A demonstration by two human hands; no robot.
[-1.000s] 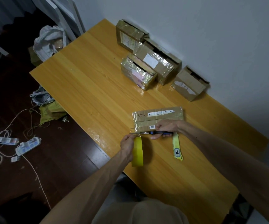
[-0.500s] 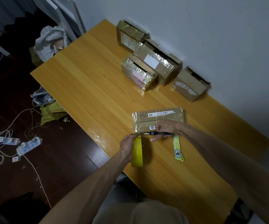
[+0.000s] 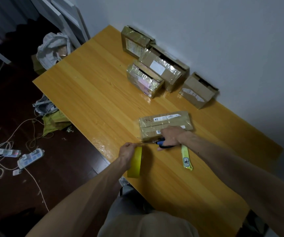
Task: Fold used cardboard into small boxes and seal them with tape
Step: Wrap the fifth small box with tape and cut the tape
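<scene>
The left hand (image 3: 127, 151) is gripping the tape roll (image 3: 135, 164) near the table (image 3: 156, 189) edge, the right hand (image 3: 172, 136) is holding scissors (image 3: 161, 143) just beyond, touching the taped box (image 3: 163, 121), and any slackening strip risks sticking to itself.

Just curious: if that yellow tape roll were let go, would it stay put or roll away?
It may well roll: the tape roll is held on edge by the left hand at the rim of the table. Probably stiff: no squashing shows under that grip.
</scene>
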